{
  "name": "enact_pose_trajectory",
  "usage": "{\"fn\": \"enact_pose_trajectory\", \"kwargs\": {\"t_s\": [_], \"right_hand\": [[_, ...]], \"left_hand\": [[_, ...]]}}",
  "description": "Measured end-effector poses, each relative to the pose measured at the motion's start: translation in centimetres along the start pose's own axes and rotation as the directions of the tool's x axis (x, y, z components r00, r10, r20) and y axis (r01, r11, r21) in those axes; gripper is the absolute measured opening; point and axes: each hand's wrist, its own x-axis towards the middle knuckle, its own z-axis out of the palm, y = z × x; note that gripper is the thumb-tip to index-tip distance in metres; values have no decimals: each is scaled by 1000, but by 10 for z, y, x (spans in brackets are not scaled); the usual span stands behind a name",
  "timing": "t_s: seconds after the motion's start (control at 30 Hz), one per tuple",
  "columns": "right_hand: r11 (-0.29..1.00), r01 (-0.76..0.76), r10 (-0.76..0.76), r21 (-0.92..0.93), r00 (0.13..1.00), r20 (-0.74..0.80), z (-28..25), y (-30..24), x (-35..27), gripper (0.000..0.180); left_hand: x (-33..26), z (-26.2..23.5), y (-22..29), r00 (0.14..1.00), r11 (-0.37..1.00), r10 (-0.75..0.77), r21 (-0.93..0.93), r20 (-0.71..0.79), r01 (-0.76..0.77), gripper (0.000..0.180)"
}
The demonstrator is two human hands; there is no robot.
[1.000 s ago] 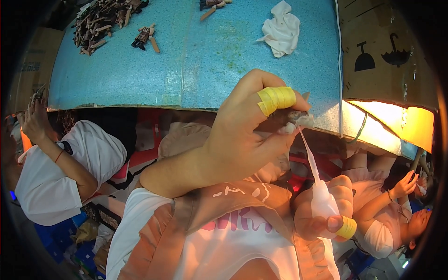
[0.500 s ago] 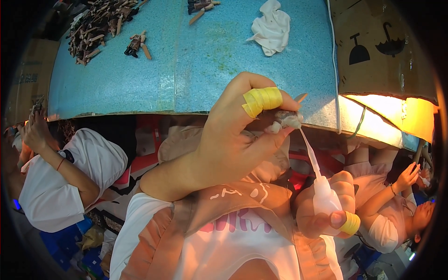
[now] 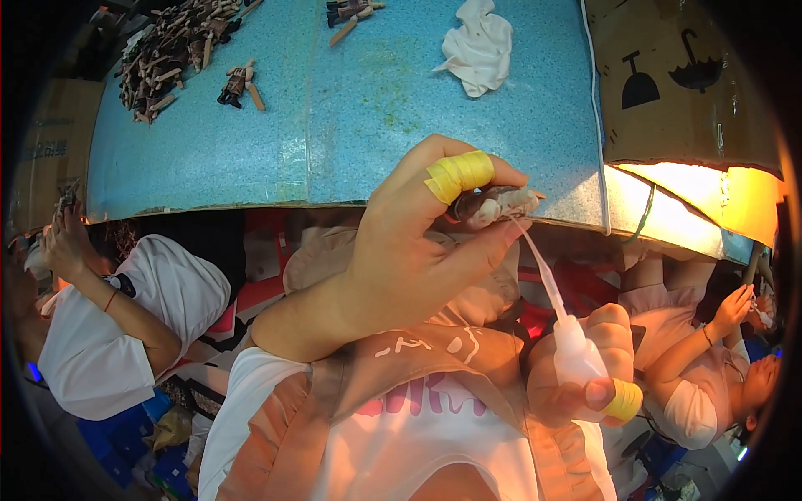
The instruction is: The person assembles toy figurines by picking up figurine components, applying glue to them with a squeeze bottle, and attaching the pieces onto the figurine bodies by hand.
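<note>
While my left hand [image 3: 401, 259] has lifted slightly since a moment ago, its fingers pinch the small brown piece [image 3: 493, 204] above the blue table [image 3: 334, 125], and my right hand [image 3: 585, 376] grips the squeeze bottle [image 3: 576, 355], nozzle touching it.

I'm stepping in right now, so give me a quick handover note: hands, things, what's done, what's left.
Left hand: pinches a small brown piece over the blue table edge, yellow tape on one finger.
Right hand: grips a white squeeze bottle, its long nozzle touching the piece.
Done: piece picked up, nozzle placed.
Left: the pile of brown pieces at the table's far left; a white cloth lies far right.
</note>
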Motion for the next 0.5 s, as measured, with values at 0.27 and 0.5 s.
{"fn": "enact_pose_trajectory", "kwargs": {"t_s": [0.27,0.5], "right_hand": [[931,-297,329,211,934,-137,-2,5,2,23],[714,-700,693,31,712,110,8,80,24,33]], "left_hand": [[-1,-5,-1,998,998,-57,-3,-8,57,35],[-3,-7,-7,990,976,-89,-210,-114,63,39]]}}
